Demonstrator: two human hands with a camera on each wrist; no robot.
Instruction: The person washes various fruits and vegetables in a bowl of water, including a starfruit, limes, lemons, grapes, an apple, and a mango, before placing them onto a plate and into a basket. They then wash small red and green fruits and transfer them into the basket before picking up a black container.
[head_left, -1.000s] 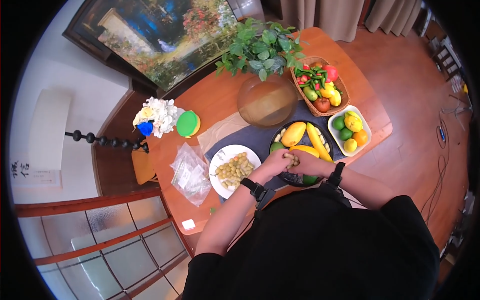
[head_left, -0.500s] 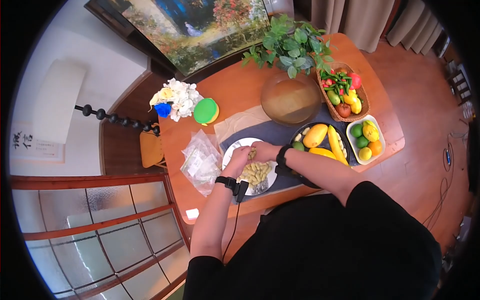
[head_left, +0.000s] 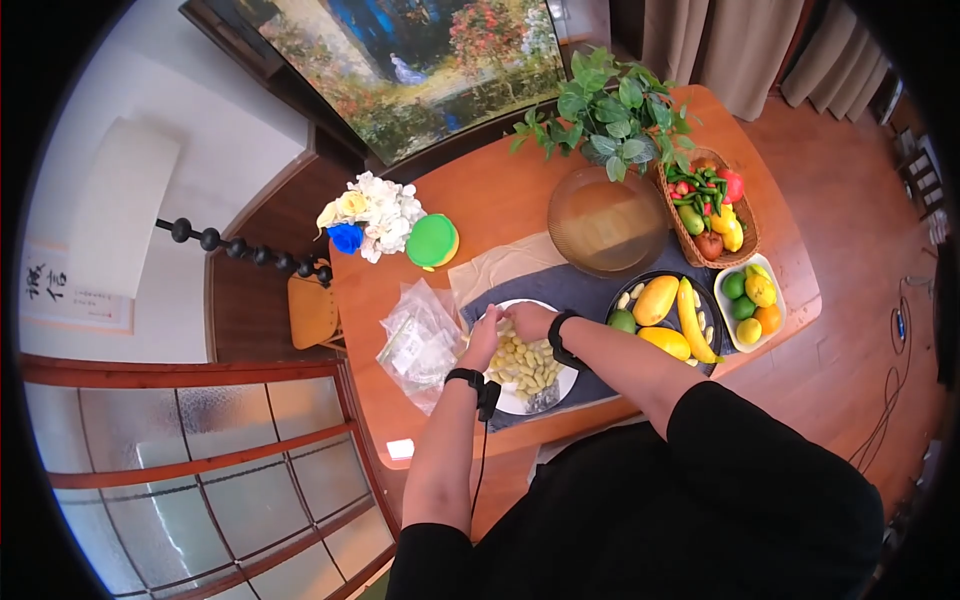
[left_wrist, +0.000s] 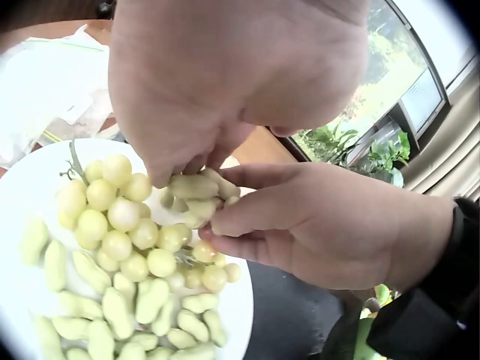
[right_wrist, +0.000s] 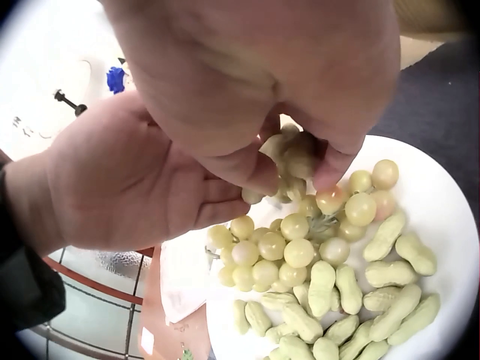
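A white plate holds green grapes and several peanuts in their shells. Over its far edge the two hands meet. The right hand pinches a small cluster of peanuts between thumb and fingers, seen in both wrist views. Against the same cluster, in the left wrist view, lie the fingertips of the left hand; the palm of the left hand faces up beside it in the right wrist view. How firmly the left fingers hold is partly hidden.
Right of the plate is a dark plate with mangoes and a banana. Beyond are a fruit tray, a wicker basket, a glass bowl and a plant. Plastic bags and a green-lidded tub lie left.
Both hands have moved left from the dark plate to the white plate with peanuts between them. Over the last half second they stay there, while the head view has shifted.
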